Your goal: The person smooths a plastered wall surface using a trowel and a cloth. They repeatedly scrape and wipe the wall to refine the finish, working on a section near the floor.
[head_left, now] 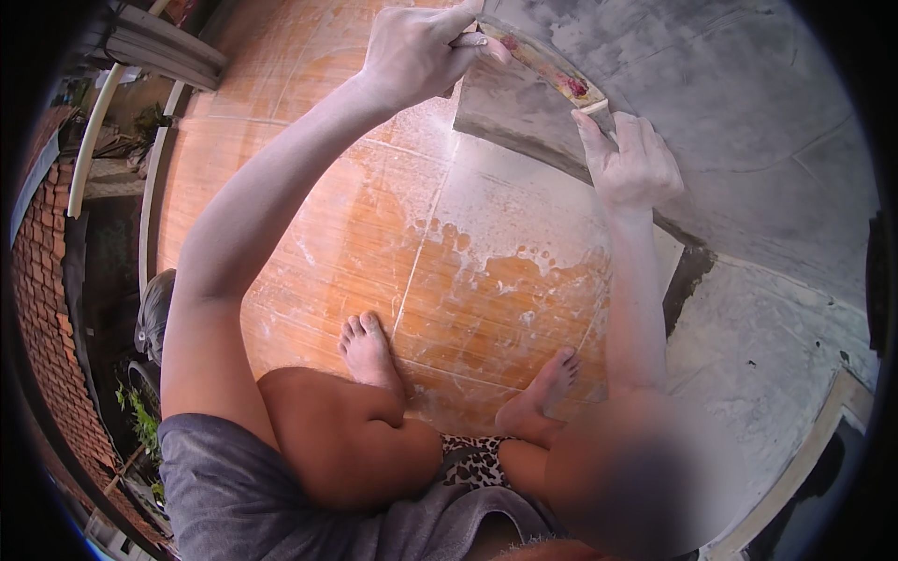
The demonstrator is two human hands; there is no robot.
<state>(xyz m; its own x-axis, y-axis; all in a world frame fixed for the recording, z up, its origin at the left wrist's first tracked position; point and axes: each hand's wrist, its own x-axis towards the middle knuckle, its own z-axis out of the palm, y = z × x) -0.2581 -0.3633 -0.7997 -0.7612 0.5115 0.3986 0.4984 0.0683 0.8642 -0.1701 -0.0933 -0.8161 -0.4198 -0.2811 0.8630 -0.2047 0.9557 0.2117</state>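
A narrow strip-like board (552, 68), worn and marked with red and yellow patches, lies along the edge between the grey plastered surface (711, 103) and the darker grey face below it. My left hand (416, 54), closed and coated in white dust, grips its far left end, with a short grey rod-like piece showing between the fingers. At the other end my right hand (634, 168) is closed too, its thumb on a pale end piece. Whether the strip touches the plaster along its whole length I cannot tell.
Orange tiled floor (355, 234), streaked with white dust, spreads around my bare feet (367, 348). A grey plastered slab (758, 346) stands at my right. At the left are a brick wall (47, 309), green plants (140, 421) and a dark shoe (156, 313).
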